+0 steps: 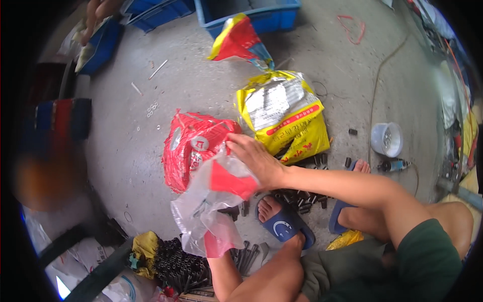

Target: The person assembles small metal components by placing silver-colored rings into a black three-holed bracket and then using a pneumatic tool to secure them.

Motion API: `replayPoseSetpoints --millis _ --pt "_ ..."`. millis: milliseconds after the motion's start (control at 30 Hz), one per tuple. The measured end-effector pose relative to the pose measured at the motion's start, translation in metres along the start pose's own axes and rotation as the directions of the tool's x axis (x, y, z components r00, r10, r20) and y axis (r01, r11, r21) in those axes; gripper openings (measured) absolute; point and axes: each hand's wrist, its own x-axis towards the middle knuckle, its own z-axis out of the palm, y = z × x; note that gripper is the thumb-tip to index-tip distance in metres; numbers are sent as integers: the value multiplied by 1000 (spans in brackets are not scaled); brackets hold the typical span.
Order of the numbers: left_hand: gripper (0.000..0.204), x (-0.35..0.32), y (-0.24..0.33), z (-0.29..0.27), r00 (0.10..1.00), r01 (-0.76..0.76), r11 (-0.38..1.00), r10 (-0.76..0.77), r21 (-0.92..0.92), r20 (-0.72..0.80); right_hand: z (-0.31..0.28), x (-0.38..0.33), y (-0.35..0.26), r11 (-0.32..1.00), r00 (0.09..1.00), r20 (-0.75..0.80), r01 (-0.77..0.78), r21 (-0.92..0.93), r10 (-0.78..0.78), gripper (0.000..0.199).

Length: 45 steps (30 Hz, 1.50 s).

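Observation:
A clear plastic bag (191, 214) with red patches hangs between my two arms. My right hand (259, 162) has its fingers bent over the bag's upper edge and grips it. From below, my left forearm runs up to the bag's lower end, where the plastic covers my left hand (220, 243) and hides its fingers. Just beyond stands a crumpled red plastic bag (178, 153), close to my right fingertips. A yellow and silver printed bag (297, 133) lies to its right, its twisted top pointing away from me.
Short black tubes (304, 204) lie scattered around my sandalled feet. A heap of black tubes (183, 261) sits at lower left beside a yellow bag (146, 249). At right are a white tub (386, 139) and a blue power tool (395, 165). Blue crates (251, 19) line the far side.

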Motion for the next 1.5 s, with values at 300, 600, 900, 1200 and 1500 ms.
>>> replayPoseSetpoints --millis 300,600,900,1200,1500 --pt "72 -48 -1 -38 998 21 1000 -21 4 -65 32 -18 -2 980 989 -40 -146 -133 142 94" --pt "73 -48 -5 -47 994 25 989 -9 143 -112 84 -17 -11 908 959 -236 -233 -347 156 78" --pt "75 27 19 -10 989 -139 911 147 389 11 136 21 14 819 868 -478 -370 -438 136 83" --pt "77 143 119 12 928 -320 501 337 804 159 126 134 -3 760 860 -285 -509 -404 424 110" --pt "78 261 176 72 926 -288 104 283 952 249 -37 218 38 864 796 480 -104 -493 370 58"
